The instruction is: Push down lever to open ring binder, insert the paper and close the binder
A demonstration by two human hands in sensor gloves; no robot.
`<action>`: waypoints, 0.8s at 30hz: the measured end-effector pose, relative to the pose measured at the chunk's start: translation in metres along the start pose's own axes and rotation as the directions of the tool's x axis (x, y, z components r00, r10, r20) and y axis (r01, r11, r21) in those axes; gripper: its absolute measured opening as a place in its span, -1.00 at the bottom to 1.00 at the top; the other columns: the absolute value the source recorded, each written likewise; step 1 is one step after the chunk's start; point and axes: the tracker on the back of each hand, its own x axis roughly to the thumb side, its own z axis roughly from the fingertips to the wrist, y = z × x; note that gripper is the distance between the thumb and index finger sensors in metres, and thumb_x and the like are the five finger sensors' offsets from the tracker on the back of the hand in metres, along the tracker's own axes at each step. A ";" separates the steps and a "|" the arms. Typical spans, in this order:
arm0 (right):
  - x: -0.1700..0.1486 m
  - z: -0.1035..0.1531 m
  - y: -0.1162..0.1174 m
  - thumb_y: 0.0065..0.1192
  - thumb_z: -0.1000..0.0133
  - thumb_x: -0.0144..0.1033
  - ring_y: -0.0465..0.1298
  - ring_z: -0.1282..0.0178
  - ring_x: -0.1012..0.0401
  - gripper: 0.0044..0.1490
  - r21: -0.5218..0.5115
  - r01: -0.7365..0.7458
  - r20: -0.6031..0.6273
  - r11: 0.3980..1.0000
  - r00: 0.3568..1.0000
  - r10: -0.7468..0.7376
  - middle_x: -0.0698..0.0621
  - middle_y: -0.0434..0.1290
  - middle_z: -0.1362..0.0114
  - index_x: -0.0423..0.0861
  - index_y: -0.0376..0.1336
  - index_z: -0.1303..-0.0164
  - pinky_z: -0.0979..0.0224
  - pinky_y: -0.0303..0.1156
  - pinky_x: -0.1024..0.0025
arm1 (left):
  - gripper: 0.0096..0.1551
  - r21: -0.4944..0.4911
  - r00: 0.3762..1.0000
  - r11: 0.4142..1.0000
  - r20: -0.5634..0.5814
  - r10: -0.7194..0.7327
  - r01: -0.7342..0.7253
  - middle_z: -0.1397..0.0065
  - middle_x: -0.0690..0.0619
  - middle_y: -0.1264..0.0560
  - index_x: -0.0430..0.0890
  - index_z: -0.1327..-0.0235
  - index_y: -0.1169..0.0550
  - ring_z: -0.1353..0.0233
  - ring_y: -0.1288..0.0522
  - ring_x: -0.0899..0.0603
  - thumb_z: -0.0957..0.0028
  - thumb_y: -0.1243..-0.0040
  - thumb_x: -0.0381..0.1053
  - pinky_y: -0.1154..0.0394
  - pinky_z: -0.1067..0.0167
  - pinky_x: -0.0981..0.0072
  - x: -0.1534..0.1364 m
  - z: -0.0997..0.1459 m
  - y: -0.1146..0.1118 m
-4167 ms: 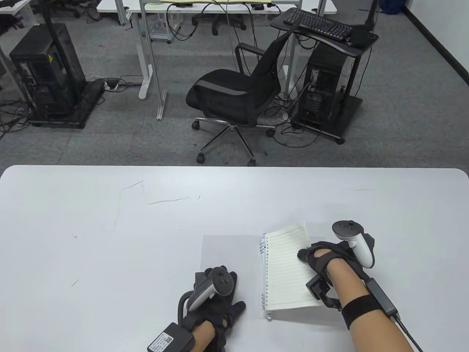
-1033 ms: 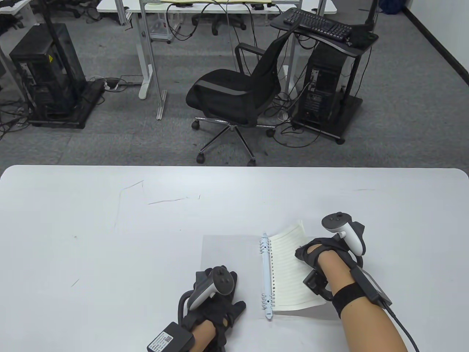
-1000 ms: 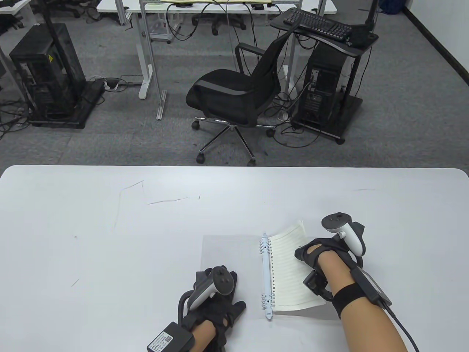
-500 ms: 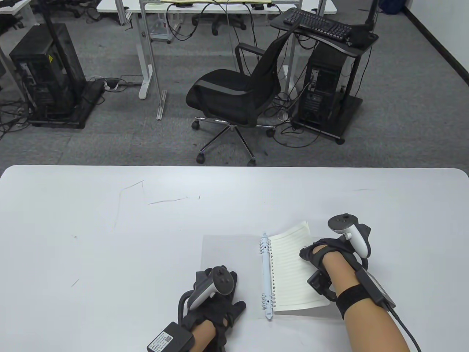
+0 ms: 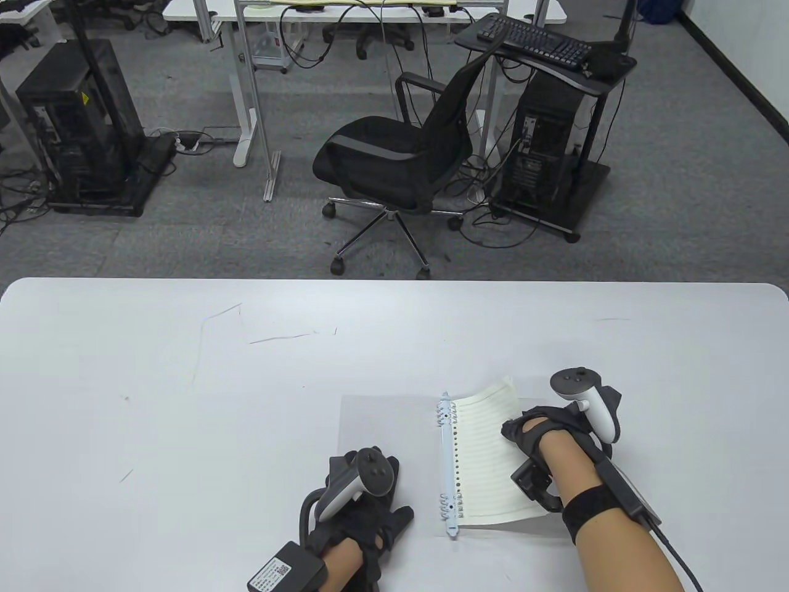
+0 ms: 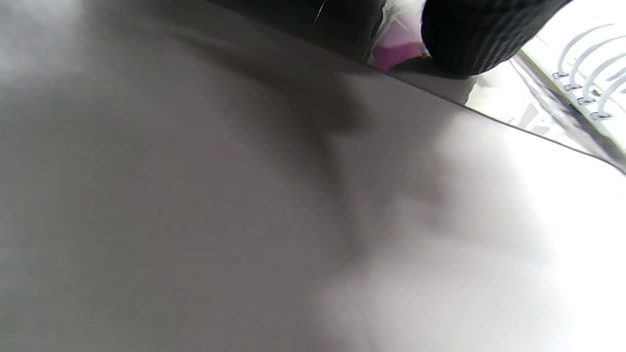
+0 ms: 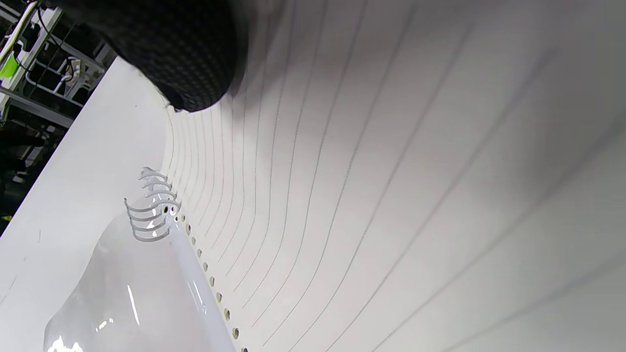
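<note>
The ring binder lies open flat with translucent covers, and its white ring spine runs down the middle. The rings stand apart as half arcs. A lined, hole-punched paper lies over the right cover, its punched edge beside the rings and its far corner curled up. My right hand grips the paper's right edge with the thumb on top. My left hand rests palm down on the near part of the left cover, a fingertip touching it close to the rings.
The white table reaches far to the left and behind the binder. Beyond its far edge stand an office chair, computer towers and desks on the floor.
My right hand drifted a little right, then back left, bringing the paper's punched edge closer to the rings. The left hand has not moved.
</note>
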 end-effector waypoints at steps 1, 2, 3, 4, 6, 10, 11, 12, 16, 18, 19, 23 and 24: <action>-0.001 -0.001 0.000 0.33 -0.10 -0.13 0.79 0.04 0.02 -0.40 0.000 0.002 -0.003 1.000 1.000 -0.002 0.01 0.72 -0.19 -0.07 0.39 -0.34 0.03 0.71 0.13 | -0.04 0.000 1.000 1.000 0.000 0.001 -0.001 -0.61 0.29 0.47 0.32 -0.46 0.19 -0.59 0.58 -0.10 -0.01 -0.05 0.41 0.45 -0.40 -0.17 0.000 0.000 0.000; -0.002 -0.003 0.001 0.33 -0.10 -0.13 0.79 0.04 0.03 -0.40 -0.002 0.001 -0.001 1.000 1.000 -0.001 0.02 0.72 -0.19 -0.07 0.40 -0.33 0.03 0.71 0.13 | -0.04 0.000 1.000 1.000 0.000 0.001 -0.001 -0.61 0.29 0.47 0.32 -0.46 0.19 -0.59 0.58 -0.10 0.00 -0.05 0.41 0.45 -0.40 -0.17 0.000 0.000 0.000; -0.003 -0.004 0.001 0.33 -0.10 -0.13 0.79 0.04 0.03 -0.40 -0.003 -0.001 -0.002 1.000 1.000 0.001 0.02 0.72 -0.18 -0.07 0.40 -0.33 0.03 0.71 0.13 | -0.04 0.000 1.000 1.000 0.000 0.001 -0.001 -0.61 0.29 0.47 0.32 -0.46 0.19 -0.59 0.58 -0.10 0.00 -0.05 0.41 0.46 -0.40 -0.17 0.000 0.000 0.000; -0.003 -0.005 0.002 0.33 -0.10 -0.13 0.79 0.03 0.03 -0.40 -0.005 -0.002 -0.005 1.000 1.000 0.002 0.02 0.73 -0.18 -0.07 0.40 -0.33 0.03 0.71 0.14 | -0.04 -0.001 1.000 1.000 0.000 0.001 -0.001 -0.61 0.29 0.47 0.32 -0.46 0.19 -0.59 0.58 -0.10 0.00 -0.05 0.41 0.46 -0.40 -0.17 0.000 0.000 0.000; -0.004 -0.006 0.003 0.34 -0.10 -0.12 0.79 0.03 0.03 -0.40 -0.009 -0.004 -0.001 1.000 1.000 0.004 0.02 0.73 -0.18 -0.07 0.40 -0.33 0.02 0.71 0.14 | -0.04 -0.001 1.000 1.000 0.000 0.001 -0.001 -0.61 0.29 0.47 0.32 -0.46 0.19 -0.59 0.58 -0.10 0.00 -0.05 0.41 0.46 -0.40 -0.17 0.000 0.000 0.000; -0.006 -0.007 0.004 0.35 -0.08 -0.06 0.77 0.00 0.01 -0.33 -0.009 0.010 0.003 1.000 1.000 -0.010 0.01 0.71 -0.20 -0.09 0.36 -0.37 0.00 0.70 0.12 | -0.04 -0.001 1.000 1.000 0.000 0.001 -0.001 -0.61 0.29 0.47 0.32 -0.46 0.19 -0.59 0.58 -0.10 0.00 -0.05 0.41 0.46 -0.40 -0.16 0.000 0.000 0.000; -0.007 -0.005 0.004 0.38 -0.06 -0.01 0.74 -0.07 -0.02 -0.22 0.007 0.017 0.002 1.000 1.000 -0.017 -0.04 0.66 -0.28 -0.13 0.28 -0.44 -0.05 0.67 0.09 | -0.04 -0.002 1.000 1.000 0.000 0.002 -0.002 -0.61 0.29 0.46 0.33 -0.46 0.19 -0.59 0.58 -0.10 0.00 -0.05 0.41 0.46 -0.40 -0.16 0.000 0.000 0.000; -0.006 -0.003 0.003 0.40 -0.04 0.02 0.66 -0.20 -0.08 -0.08 0.015 0.031 0.016 0.999 0.999 -0.031 -0.10 0.55 -0.40 -0.16 0.15 -0.53 -0.16 0.61 0.03 | -0.04 -0.002 1.000 1.000 0.000 0.004 -0.004 -0.61 0.30 0.46 0.33 -0.46 0.19 -0.59 0.57 -0.09 0.00 -0.06 0.41 0.45 -0.40 -0.16 0.000 0.000 0.000; -0.002 0.015 -0.017 0.39 -0.02 0.07 0.28 -0.52 -0.27 0.24 -0.112 0.006 0.089 0.994 0.996 0.004 -0.23 0.11 -0.66 -0.21 -0.22 -0.61 -0.37 0.37 -0.17 | -0.04 -0.001 1.000 1.000 0.001 0.004 -0.004 -0.61 0.30 0.46 0.33 -0.45 0.19 -0.59 0.58 -0.09 0.00 -0.05 0.41 0.46 -0.40 -0.16 0.000 0.000 0.000; 0.002 0.031 -0.027 0.32 -0.06 0.05 0.09 -0.58 -0.32 0.21 -0.227 -0.069 0.151 0.971 0.983 0.106 -0.25 -0.04 -0.70 -0.19 -0.28 -0.61 -0.44 0.22 -0.26 | -0.04 -0.002 1.000 1.000 0.000 0.004 -0.004 -0.61 0.30 0.46 0.33 -0.46 0.19 -0.59 0.58 -0.09 0.00 -0.05 0.41 0.46 -0.40 -0.16 0.000 0.000 0.000; 0.003 0.037 -0.029 0.27 -0.08 0.04 0.07 -0.59 -0.31 0.15 -0.267 -0.113 0.181 0.957 0.969 0.165 -0.23 -0.03 -0.71 -0.16 -0.25 -0.62 -0.44 0.20 -0.28 | -0.04 -0.002 1.000 1.000 0.000 0.004 -0.004 -0.61 0.30 0.47 0.33 -0.46 0.19 -0.59 0.58 -0.09 0.00 -0.05 0.41 0.46 -0.40 -0.16 -0.001 0.000 0.000; -0.012 0.057 -0.011 0.18 -0.12 -0.08 -0.07 -0.67 -0.24 -0.14 -0.369 -0.358 0.333 0.857 0.811 0.482 -0.09 0.04 -0.75 -0.02 0.01 -0.63 -0.49 0.07 -0.36 | -0.04 0.000 1.000 1.000 0.000 0.001 -0.001 -0.61 0.30 0.47 0.33 -0.45 0.19 -0.59 0.58 -0.09 0.00 -0.05 0.42 0.46 -0.40 -0.16 -0.001 0.000 0.000; -0.022 0.057 -0.002 0.18 -0.12 -0.09 -0.10 -0.69 -0.20 -0.17 -0.395 -0.412 0.357 0.821 0.755 0.550 -0.04 0.04 -0.76 0.01 0.04 -0.63 -0.50 0.01 -0.37 | -0.04 0.000 1.000 1.000 0.000 0.001 -0.001 -0.61 0.30 0.46 0.33 -0.46 0.19 -0.59 0.58 -0.10 0.00 -0.05 0.42 0.46 -0.40 -0.16 -0.001 0.000 0.000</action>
